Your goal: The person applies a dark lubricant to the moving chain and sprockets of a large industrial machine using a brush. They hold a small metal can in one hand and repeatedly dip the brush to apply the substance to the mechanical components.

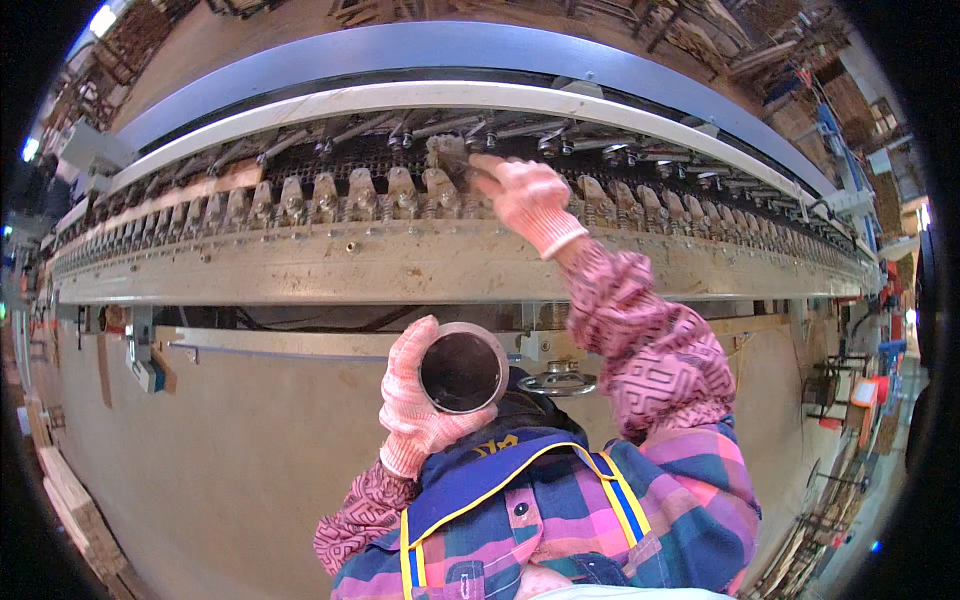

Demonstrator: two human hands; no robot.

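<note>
My left hand [412,405], in a pale pink knitted glove, is wrapped round a metal cup [497,372] at my chest. The cup is round with a dark inside; what it contains cannot be made out. My right hand [533,195], gloved alike, reaches forward over the long machine [330,262]. Its fingers are bent together and partly blurred, next to a pale, rough tuft-like piece [447,152]. Whatever they grip there is too smeared to name. Just below lies a row of worn metal clamp blocks [402,190] with springs.
A white rail [400,97] and a blue-grey beam [400,50] run behind the clamp row. A wooden strip [215,187] lies in the machine's left part. A round metal handwheel [557,383] sits below the machine's front. Stacked timber [75,500] stands at lower left.
</note>
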